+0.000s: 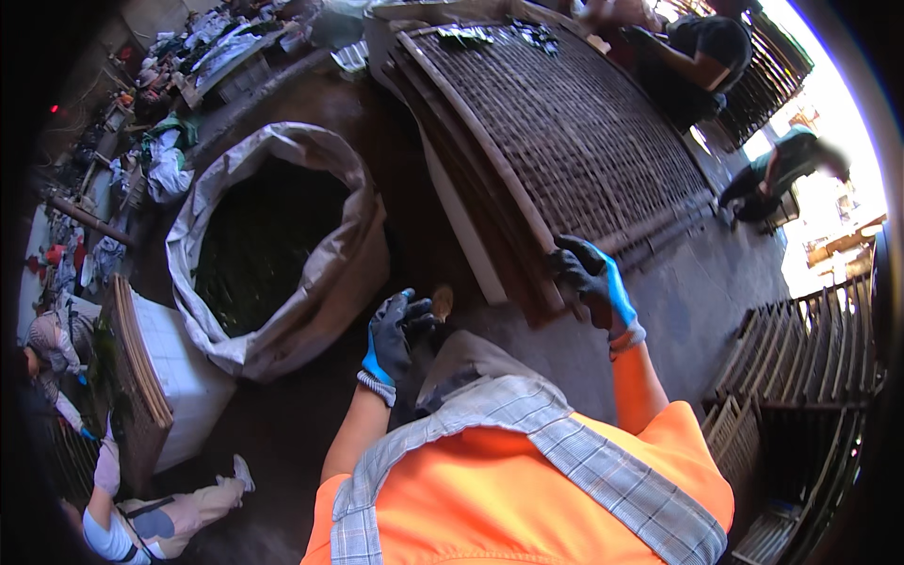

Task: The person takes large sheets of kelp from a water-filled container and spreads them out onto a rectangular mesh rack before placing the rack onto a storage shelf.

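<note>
My right hand (pixel 595 287), in a black and blue work glove, is at the near corner of a large woven tray (pixel 565 122). Its fingers are curled about the end of the tray's wooden side rail. The tray lies on top of a stack of similar frames, and small dark green leafy bits rest on its far end. In a matching glove, my left hand (pixel 397 339) is held up in front of my body with its fingers bent and apart. Nothing shows in it. A big pale sack (pixel 367 221) with dark green leafy stuff inside stands beyond it to the left.
A white block-like stack (pixel 184 377) with brown boards stands at the left, near co-workers (pixel 174 523). More people (pixel 702 52) are at the far right. Slatted racks (pixel 800 348) stand on my right. Heaped cloth and bags (pixel 169 160) line the far left wall.
</note>
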`<state>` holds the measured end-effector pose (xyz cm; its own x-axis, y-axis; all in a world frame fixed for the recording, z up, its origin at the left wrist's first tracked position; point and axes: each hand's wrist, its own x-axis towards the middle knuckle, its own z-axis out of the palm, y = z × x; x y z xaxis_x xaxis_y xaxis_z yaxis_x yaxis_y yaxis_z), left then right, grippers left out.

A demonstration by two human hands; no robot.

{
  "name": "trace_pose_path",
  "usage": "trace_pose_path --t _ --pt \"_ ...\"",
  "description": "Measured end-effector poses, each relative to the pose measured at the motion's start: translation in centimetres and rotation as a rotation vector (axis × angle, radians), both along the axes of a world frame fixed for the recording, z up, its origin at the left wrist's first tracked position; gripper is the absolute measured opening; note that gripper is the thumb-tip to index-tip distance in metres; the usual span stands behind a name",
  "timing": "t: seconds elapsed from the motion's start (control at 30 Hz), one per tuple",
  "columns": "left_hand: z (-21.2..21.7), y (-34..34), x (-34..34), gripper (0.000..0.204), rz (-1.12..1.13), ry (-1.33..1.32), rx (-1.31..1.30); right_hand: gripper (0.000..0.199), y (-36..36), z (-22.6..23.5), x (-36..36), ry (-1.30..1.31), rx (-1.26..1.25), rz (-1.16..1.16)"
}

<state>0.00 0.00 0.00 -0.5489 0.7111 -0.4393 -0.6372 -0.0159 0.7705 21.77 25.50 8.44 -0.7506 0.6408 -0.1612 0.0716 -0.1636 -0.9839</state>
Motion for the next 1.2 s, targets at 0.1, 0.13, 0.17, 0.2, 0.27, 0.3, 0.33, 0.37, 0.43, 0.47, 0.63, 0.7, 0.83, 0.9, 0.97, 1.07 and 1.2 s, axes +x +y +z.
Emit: trace_pose_path --t 0.1,0.13,0.17,0.2,0.27,0.3,0.33,0.37,0.43,0.47,0.63,0.7,0.83,0.9,0.97,1.07,1.2 --pt "1.9 3.1 -10.4 0.039 0.035 0.08 0.008 0.034 2.6 -3.5 -9.4 0.145 -0.068 -0.05" --pt "0.5 4.7 -14.2 0.038 -0.059 0.58 -0.045 0.034 6.0 -5.9 -12.1 0.149 -0.095 -0.052" --pt "0.8 6.7 -17.8 0.037 -0.033 0.602 -0.074 0.034 10.0 -7.0 -15.0 0.17 -0.115 -0.06" --pt "1.2 9.0 -21.3 0.036 -0.013 0.624 -0.103 0.035 13.3 -6.0 -18.8 0.184 -0.025 -0.119" --pt "2.1 8.6 -27.2 0.033 0.202 0.091 -0.183 0.036 14.2 -5.8 -24.7 0.15 0.033 -0.248" --pt "2.3 7.7 -29.0 0.034 0.252 0.181 -0.259 0.036 13.9 -5.7 -26.6 0.146 0.019 -0.232" --pt "0.8 6.1 -30.9 0.035 0.294 0.107 -0.25 0.035 14.2 -5.1 -27.9 0.123 0.032 -0.222" --pt "-0.6 4.8 -32.3 0.037 0.351 0.03 -0.235 0.035 15.0 -4.7 -29.2 0.103 0.051 -0.198" --pt "-0.4 6.5 -33.0 0.04 0.477 -0.045 -0.397 0.031 16.6 -4.7 -29.3 0.016 0.028 -0.238" --pt "-0.7 8.3 -33.0 0.039 0.464 -0.069 -0.42 0.03 18.3 -4.8 -28.9 -0.048 0.021 -0.331" --pt "-2.0 17.5 -36.8 0.023 -0.05 -0.247 -0.19 0.016 24.4 -15.9 -24.0 -0.009 0.091 -0.715" --pt "3.5 24.3 -37.8 0.022 -0.057 -0.107 -0.308 0.016 24.9 -16.7 -24.3 -0.072 0.125 -0.732" --pt "4.7 31.9 -44.8 0.034 -0.158 0.239 -0.176 0.015 23.0 -14.6 -26.0 -0.225 0.152 -0.804" --pt "5.0 37.5 -48.9 0.038 -0.276 0.427 -0.086 0.012 24.6 -17.1 -26.1 -0.118 0.139 -0.933" --pt "6.5 42.1 -51.1 0.039 -0.164 0.235 -0.185 0.013 23.9 -18.6 -26.1 -0.124 0.094 -0.988" --pt "5.3 48.4 -59.1 0.032 -0.102 0.259 -0.137 0.005 24.9 -15.6 -26.3 -0.097 -0.196 -0.894" --pt "5.7 63.0 -73.9 0.018 -0.107 0.526 0.127 0.017 33.2 -5.5 -32.1 -0.43 -0.239 -0.944"
